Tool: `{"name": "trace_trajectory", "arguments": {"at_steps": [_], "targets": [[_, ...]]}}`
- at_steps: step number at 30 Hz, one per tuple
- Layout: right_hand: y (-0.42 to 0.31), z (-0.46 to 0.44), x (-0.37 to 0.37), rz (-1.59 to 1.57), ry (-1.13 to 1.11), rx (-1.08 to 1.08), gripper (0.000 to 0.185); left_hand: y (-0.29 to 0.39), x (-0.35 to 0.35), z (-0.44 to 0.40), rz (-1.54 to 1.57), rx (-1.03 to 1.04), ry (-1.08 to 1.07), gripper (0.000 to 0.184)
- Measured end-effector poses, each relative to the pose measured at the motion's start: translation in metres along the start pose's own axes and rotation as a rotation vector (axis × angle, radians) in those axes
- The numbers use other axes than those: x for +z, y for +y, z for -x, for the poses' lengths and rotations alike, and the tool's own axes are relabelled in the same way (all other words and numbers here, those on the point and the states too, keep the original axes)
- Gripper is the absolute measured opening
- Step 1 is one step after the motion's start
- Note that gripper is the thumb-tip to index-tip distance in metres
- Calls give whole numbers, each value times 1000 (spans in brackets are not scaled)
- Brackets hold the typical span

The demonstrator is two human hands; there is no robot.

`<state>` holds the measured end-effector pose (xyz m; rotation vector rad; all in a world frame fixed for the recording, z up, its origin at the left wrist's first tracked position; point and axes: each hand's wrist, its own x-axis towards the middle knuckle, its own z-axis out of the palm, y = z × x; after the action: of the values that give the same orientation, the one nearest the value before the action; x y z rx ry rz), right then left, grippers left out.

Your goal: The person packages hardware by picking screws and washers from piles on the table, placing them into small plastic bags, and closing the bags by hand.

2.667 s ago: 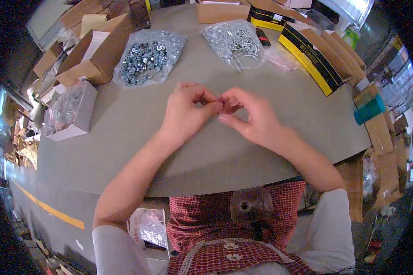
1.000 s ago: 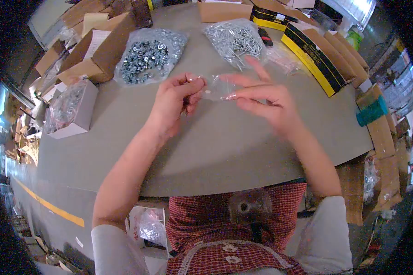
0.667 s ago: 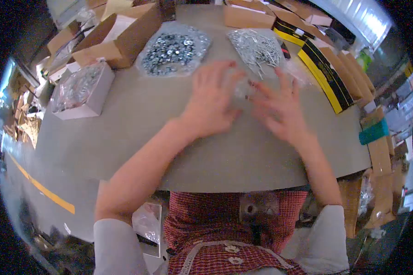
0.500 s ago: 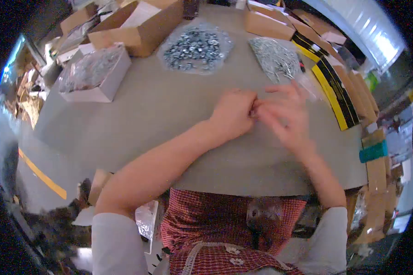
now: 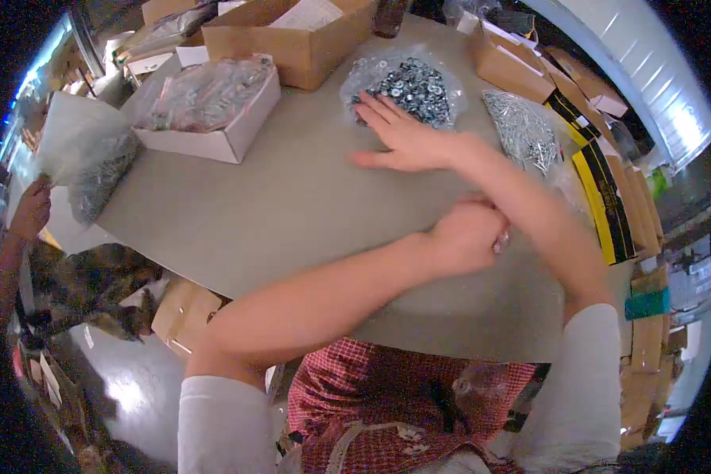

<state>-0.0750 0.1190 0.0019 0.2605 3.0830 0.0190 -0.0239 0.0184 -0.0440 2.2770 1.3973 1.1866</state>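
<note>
My right hand point(image 5: 403, 141) reaches across to the left over my left forearm side, fingers spread, its fingertips at the near edge of a clear bag of dark and silvery washers or nuts point(image 5: 419, 91). Below it, my left hand point(image 5: 470, 235) is closed round a small piece of clear plastic point(image 5: 501, 240), most of which the fingers hide. A clear bag of long silver screws or nails point(image 5: 525, 130) lies to the right of the washer bag.
At the left, another person's hand point(image 5: 31, 209) holds a clear bag of dark small parts point(image 5: 95, 166) at the table's edge. A white box point(image 5: 237, 134) of bagged parts, a cardboard box point(image 5: 324, 55) and black-yellow boxes point(image 5: 604, 205) stand around the grey table point(image 5: 292, 213).
My view has turned left. My right hand has left my left hand and crossed over to the washer bag. My left hand has closed on the plastic. Another person's hand with a bag has appeared.
</note>
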Motion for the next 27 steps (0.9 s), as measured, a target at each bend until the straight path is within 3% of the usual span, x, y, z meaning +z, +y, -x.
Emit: {"name": "trace_trajectory", "arguments": {"at_steps": [3, 8, 12, 15, 17, 20, 27], "targets": [[3, 38, 4, 35, 26, -71, 86, 10, 5, 5, 39, 149, 37, 17], [4, 100, 11, 73, 82, -162, 73, 26, 7, 10, 205, 206, -133, 16], [1, 133, 1, -129, 101, -134, 58, 44, 5, 13, 234, 259, -231, 13], [11, 142, -6, -320, 163, -50, 50, 46, 12, 15, 272, 278, -131, 13], [20, 137, -8, -476, 219, 89, 48, 45, 13, 14, 219, 275, -150, 13], [30, 114, -3, -516, 292, 39, 53, 44, 12, 14, 202, 275, -157, 14], [10, 77, 22, -7, 362, -64, 63, 39, 12, 14, 218, 243, -178, 18]]}}
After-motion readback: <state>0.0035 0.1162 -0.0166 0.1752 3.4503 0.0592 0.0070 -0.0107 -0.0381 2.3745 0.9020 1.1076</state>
